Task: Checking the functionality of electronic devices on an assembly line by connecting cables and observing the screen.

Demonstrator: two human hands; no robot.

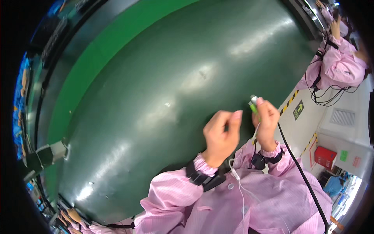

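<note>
Green small device (254, 103) pinched in right hand (266, 124) fingers; left hand (221, 134) fingers curled, empty, just beside.

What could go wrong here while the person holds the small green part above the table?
The small green part is pinched only at the right hand's fingertips, so it might slip and drop onto the dark green table. The thin white wire hanging near the left hand could perhaps snag.
</note>
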